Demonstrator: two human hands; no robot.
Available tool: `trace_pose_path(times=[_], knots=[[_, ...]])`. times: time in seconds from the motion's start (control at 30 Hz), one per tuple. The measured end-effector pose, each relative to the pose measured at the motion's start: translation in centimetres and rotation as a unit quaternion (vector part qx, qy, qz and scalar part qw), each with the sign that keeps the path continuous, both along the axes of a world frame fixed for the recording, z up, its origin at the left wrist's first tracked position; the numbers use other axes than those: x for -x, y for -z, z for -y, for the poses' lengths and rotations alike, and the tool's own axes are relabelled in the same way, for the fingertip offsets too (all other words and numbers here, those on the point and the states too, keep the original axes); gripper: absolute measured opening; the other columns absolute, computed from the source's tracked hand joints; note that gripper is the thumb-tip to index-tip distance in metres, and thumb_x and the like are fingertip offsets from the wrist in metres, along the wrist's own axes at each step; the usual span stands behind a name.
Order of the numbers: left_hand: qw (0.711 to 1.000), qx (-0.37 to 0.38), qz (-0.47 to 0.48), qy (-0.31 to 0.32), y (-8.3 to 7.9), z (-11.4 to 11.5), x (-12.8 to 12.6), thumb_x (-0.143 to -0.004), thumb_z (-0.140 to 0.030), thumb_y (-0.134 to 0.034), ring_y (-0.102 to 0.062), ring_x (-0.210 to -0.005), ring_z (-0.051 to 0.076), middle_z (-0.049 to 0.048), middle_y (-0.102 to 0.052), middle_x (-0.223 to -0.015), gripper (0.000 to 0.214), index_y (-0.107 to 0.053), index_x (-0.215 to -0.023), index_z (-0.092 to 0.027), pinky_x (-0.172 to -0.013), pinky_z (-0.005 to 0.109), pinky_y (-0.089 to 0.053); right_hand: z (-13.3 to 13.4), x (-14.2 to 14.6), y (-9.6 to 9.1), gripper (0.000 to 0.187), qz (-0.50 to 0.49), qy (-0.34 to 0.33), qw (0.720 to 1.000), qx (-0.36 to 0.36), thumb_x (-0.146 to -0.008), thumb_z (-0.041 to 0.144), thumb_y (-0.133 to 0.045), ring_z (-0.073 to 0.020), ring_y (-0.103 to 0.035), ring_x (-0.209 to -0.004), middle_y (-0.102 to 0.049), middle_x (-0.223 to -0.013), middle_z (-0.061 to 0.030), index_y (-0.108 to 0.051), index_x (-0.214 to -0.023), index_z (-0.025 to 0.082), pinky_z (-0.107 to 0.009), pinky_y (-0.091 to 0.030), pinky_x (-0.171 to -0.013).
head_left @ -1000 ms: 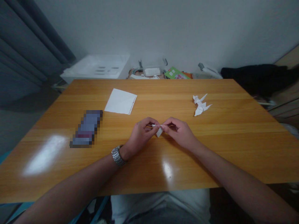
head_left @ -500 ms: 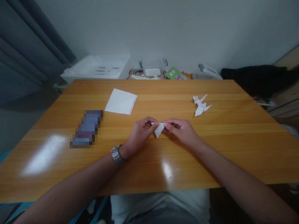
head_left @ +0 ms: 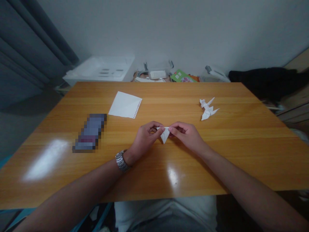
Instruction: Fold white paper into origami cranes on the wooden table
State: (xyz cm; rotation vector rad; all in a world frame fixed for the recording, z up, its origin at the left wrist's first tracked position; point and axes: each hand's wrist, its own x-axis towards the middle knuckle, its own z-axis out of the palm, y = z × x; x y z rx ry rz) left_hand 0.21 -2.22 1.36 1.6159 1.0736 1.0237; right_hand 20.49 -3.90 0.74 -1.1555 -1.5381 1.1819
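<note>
A small piece of folded white paper [head_left: 164,136] is held between my two hands, its narrow point hanging down toward me. My left hand [head_left: 147,137], with a metal-banded watch at the wrist, pinches its upper left corner between thumb and fingers. At the upper right corner, my right hand [head_left: 185,134] pinches it in the same way. The fingers behind the paper are partly hidden. Two folded paper cranes [head_left: 207,109], or what look like such figures, lie close together beyond my right hand.
On the wooden table [head_left: 241,145], a white sheet with a perforated edge [head_left: 125,105] lies at the back left. A blurred-out phone-like object [head_left: 90,132] is left of my hands. Behind the table stand a white tray [head_left: 96,69] and a green booklet [head_left: 181,76].
The lower point of the folded paper has swung slightly to the right. Both hands keep their pinch in nearly the same place.
</note>
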Motion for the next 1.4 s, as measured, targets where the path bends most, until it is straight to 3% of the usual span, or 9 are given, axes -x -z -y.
trace_pose_path(times=[0.23,0.37,0.87,1.13,1.4], knots=[[0.979,0.144,0.138,0.036,1.0,-0.2,0.1,-0.083,-0.047,-0.078,-0.074,-0.09,0.02,0.0102,-0.077,-0.1,0.037,-0.074,-0.098,-0.013,-0.081,0.032,-0.064,0.0,-0.3,0.0,0.028,0.017,0.016,0.999,-0.032,-0.093,0.047,-0.066,-0.02,-0.069,-0.082,-0.075,-0.089,-0.0041,-0.074,-0.092,0.021,-0.032,-0.055,-0.076],[0.97,0.178,0.159,0.038,1.1,-0.3,0.3,-0.083,-0.046,-0.079,-0.074,-0.091,0.019,0.0097,-0.078,-0.101,0.035,-0.076,-0.097,-0.014,-0.086,0.032,-0.064,-0.1,-0.4,0.1,0.027,0.028,0.02,0.999,-0.041,-0.093,0.047,-0.066,-0.0196,-0.069,-0.082,-0.075,-0.089,-0.0039,-0.074,-0.093,0.021,-0.031,-0.054,-0.076],[0.985,0.111,0.126,0.05,0.6,-0.1,0.3,-0.09,-0.05,-0.07,-0.075,-0.09,0.021,0.0097,-0.077,-0.099,0.037,-0.075,-0.095,-0.013,-0.086,0.035,-0.064,-0.3,-0.5,0.2,0.027,0.014,0.031,0.999,-0.042,-0.091,0.047,-0.068,-0.0204,-0.07,-0.082,-0.076,-0.089,-0.0045,-0.075,-0.091,0.021,-0.033,-0.055,-0.077],[0.98,0.123,0.141,0.073,0.7,-0.1,0.5,-0.096,-0.052,-0.059,-0.074,-0.099,0.023,0.011,-0.077,-0.105,0.042,-0.073,-0.105,-0.014,-0.091,0.036,-0.062,-0.5,-0.5,0.4,0.027,0.004,0.044,0.998,-0.038,-0.091,0.048,-0.069,-0.02,-0.07,-0.082,-0.076,-0.09,-0.0044,-0.074,-0.091,0.021,-0.033,-0.055,-0.078],[0.999,0.013,0.012,0.029,-0.2,0.1,0.0,-0.09,-0.041,-0.069,-0.07,-0.078,0.016,0.0055,-0.074,-0.085,0.026,-0.068,-0.087,-0.015,-0.072,0.025,-0.058,0.1,0.0,-0.1,0.02,0.033,0.004,0.998,-0.046,-0.093,0.039,-0.067,-0.0177,-0.068,-0.082,-0.075,-0.089,-0.0032,-0.074,-0.092,0.02,-0.029,-0.052,-0.076]])
